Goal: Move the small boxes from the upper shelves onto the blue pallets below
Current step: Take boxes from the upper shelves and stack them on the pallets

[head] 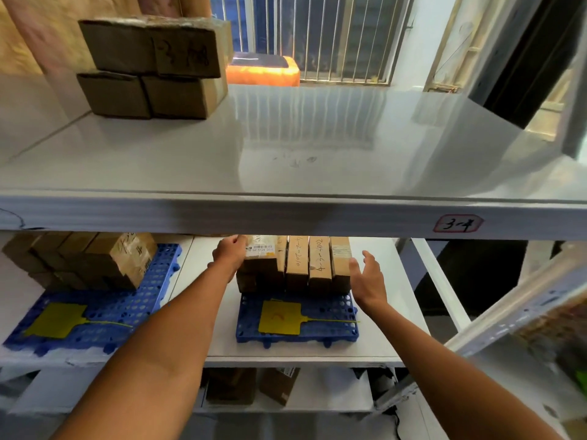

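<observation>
Several small cardboard boxes (pixel 313 265) stand in a stack on the middle blue pallet (pixel 320 331) on the lower shelf. My left hand (pixel 229 254) grips the left side of a labelled box (pixel 260 254) on top of that stack. My right hand (pixel 365 276) is open, fingers spread, just beside the stack's right side. A stack of brown boxes (pixel 152 65) sits at the back left of the upper shelf (pixel 317 144). Another pile of boxes (pixel 92 258) rests on the left blue pallet (pixel 104 315).
Each pallet carries a yellow tag (pixel 279 317). The upper shelf's front beam (pixel 286 214) with label "3-4" hangs just above my hands. An orange item (pixel 263 69) and barred window lie behind. More boxes (pixel 254 389) sit on a lower level. A metal rack upright (pixel 495 315) stands at right.
</observation>
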Available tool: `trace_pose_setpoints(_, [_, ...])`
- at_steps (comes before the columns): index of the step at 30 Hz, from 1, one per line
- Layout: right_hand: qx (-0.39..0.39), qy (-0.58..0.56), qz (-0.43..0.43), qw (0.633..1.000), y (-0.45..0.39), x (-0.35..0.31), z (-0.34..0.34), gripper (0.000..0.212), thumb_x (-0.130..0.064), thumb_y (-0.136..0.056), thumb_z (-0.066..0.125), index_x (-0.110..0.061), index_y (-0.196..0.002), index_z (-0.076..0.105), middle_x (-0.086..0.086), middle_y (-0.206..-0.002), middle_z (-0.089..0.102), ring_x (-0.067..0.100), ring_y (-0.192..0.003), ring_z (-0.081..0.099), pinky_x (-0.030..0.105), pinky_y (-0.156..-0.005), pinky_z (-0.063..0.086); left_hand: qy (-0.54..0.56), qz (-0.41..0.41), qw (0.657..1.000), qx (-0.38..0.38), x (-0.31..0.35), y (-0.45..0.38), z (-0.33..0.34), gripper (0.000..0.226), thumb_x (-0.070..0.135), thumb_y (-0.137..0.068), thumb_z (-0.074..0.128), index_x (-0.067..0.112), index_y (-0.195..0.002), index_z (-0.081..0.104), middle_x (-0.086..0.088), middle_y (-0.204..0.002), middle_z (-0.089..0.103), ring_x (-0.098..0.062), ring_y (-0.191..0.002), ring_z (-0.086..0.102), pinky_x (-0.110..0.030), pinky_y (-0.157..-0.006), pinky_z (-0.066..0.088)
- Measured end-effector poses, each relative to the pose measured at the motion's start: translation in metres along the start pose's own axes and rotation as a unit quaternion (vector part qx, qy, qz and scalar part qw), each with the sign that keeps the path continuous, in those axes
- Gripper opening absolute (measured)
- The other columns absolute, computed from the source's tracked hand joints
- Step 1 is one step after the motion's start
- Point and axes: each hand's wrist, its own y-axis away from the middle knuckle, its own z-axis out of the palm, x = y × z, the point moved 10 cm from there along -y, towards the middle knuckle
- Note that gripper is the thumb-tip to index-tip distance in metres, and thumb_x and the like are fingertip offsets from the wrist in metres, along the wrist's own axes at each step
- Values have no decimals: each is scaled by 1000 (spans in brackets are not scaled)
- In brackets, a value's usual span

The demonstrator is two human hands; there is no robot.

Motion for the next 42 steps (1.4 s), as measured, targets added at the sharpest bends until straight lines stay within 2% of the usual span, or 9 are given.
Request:
trace_pose_setpoints(7, [31,-2,-18,999,21,-36,-6,54,-44,-109,35,-16,-155,40,10,-157,47,32,-142,47,50,-114,40,-101,19,994,45,9,15,-55,67,57,-102,22,14,-150,44,-18,-152,47,-42,-134,45,-53,-115,31])
trace_pose_setpoints(13, [-19,79,-93,992,73,-124,-6,53,-42,-110,33,-9,-149,44,15,-156,46,31,-142,45,46,-116,39,-274,160,948,-13,52,59,-107,57,40,-107,14,18,-147,47,-11,-157,42,-37,-142,38,-51,-118,26])
trace_pose_setpoints(18, [-49,151,-93,983,148,-217,1,65,-48,-109,32,-7,-160,30,13,-167,30,28,-153,32,40,-122,28,-234,255,938,-18,74,121,-175,47,22,-107,19,12,-148,38,-13,-161,34,-34,-147,30,-47,-122,22])
trace_pose_setpoints(23, [-43,179,-160,970,233,-317,28,61,-49,-107,34,-14,-156,40,13,-161,42,31,-147,41,41,-115,36,-283,298,909,-72,72,191,-226,53,37,-107,21,17,-154,36,-6,-167,25,-25,-154,20,-45,-125,15])
trace_pose_setpoints(28, [-27,211,-211,954,289,-398,43,60,-59,-102,34,-15,-126,67,14,-129,70,34,-115,66,41,-88,52,-188,271,935,-134,77,237,-272,43,27,-106,38,18,-148,42,-11,-152,48,-32,-133,50,-45,-105,41])
trace_pose_setpoints(31, [-30,180,-246,952,304,-431,36,52,-56,-105,38,-20,-103,75,6,-96,77,21,-86,72,40,-80,60,-204,238,922,-226,81,259,-292,71,67,-94,29,25,-149,42,-27,-148,47,-47,-131,49,-54,-105,42])
trace_pose_setpoints(35, [71,160,-312,934,316,-484,5,61,-54,-105,40,-17,-63,65,1,-58,62,14,-49,55,26,-54,40,-168,307,925,-151,122,268,-340,86,74,-94,18,14,-143,54,-18,-144,56,-34,-129,54,-52,-111,36])
trace_pose_setpoints(39, [162,126,-315,927,303,-506,-26,48,-45,-104,40,-18,-71,62,3,-69,64,22,-64,61,27,-56,37,-116,341,929,-89,153,252,-360,78,67,-100,15,17,-152,43,-12,-156,46,-30,-141,43,-41,-113,29])
trace_pose_setpoints(42, [204,62,-275,938,273,-494,-43,35,-45,-104,42,-21,-99,67,5,-99,73,25,-86,66,32,-68,46,-46,327,939,-99,162,222,-356,70,64,-101,22,22,-154,40,-7,-160,40,-28,-146,37,-40,-115,28])
